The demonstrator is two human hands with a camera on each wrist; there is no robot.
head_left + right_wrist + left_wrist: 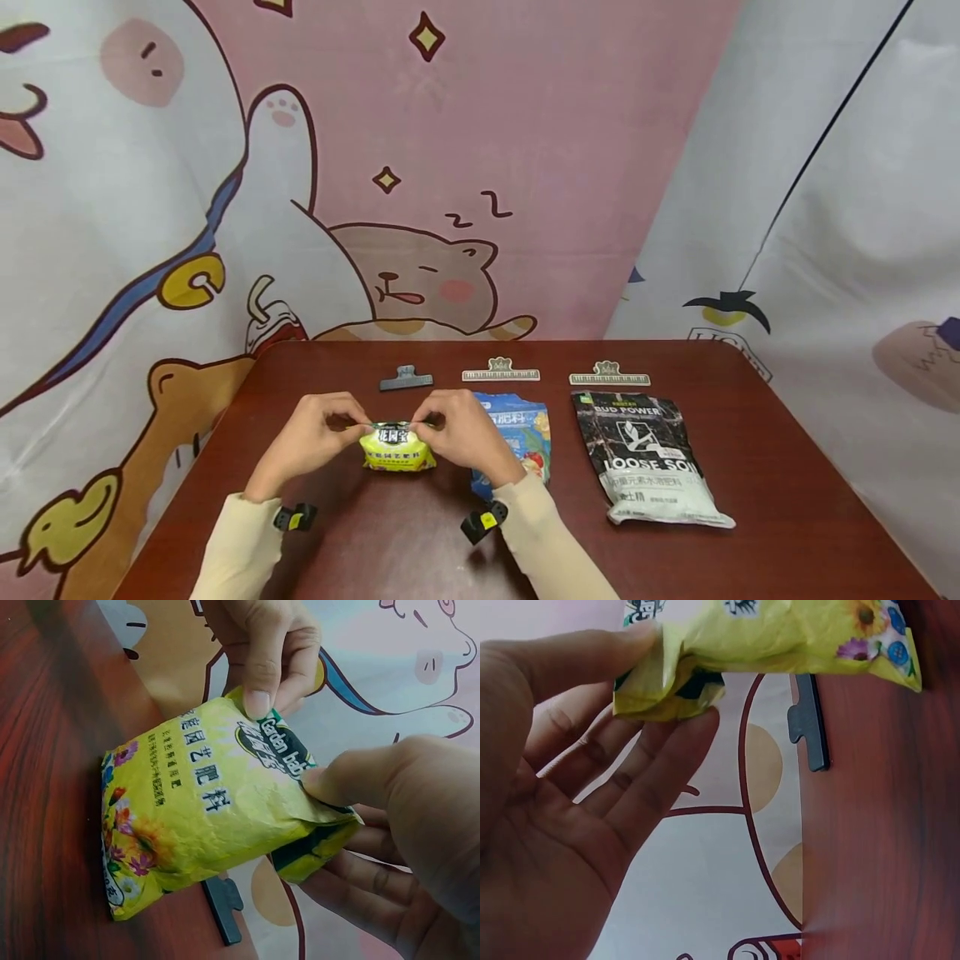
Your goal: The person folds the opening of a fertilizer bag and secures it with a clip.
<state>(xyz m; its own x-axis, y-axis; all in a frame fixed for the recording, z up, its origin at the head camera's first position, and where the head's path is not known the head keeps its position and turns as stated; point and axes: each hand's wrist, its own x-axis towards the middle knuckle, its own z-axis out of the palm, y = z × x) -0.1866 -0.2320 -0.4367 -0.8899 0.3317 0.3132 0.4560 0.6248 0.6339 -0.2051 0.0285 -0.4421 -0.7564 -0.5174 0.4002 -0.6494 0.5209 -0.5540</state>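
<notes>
A yellow fertilizer bag [397, 450] with a green top and printed flowers stands on the table between both hands. My left hand [321, 433] pinches its top edge at the left corner, thumb on the front and fingers behind. At the opposite corner my right hand [461, 433] pinches the same edge the same way. The right wrist view shows the top of the yellow bag [187, 802] folded over backward, with a flap hanging behind. In the left wrist view the left thumb presses the folded corner of the bag [780, 637].
A blue bag [513, 433] lies partly behind the right forearm. Further right lies a black-and-white loose soil bag [648, 458]. Along the back of the table [360, 533] lie a dark clip [406, 379] and two pale clips, a middle clip [501, 372] and a right clip [609, 375].
</notes>
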